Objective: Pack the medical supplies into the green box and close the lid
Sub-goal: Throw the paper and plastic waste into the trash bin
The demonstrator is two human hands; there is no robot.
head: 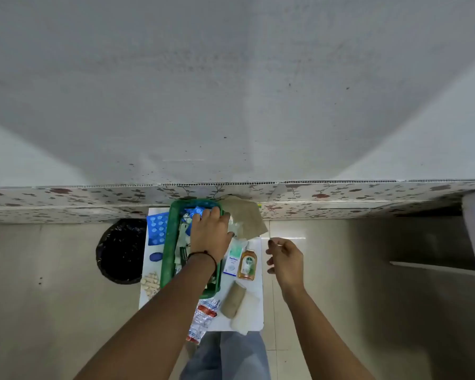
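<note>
White table [254,322] is carrying the green box [167,242], which is standing open at its far left with packets lying inside. Reaching into it, the left hand [210,233] is pressing its fingers on a blue blister pack [195,211]. Beside the amber bottle [246,265], the right hand [285,260] is hovering loosely open, holding nothing.

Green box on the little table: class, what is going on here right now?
A person's left hand reaches into the green box, at a blue blister pack. The right hand hovers open and empty. Still outside: an amber bottle, a white carton, a bandage roll, another blue pack.
</note>
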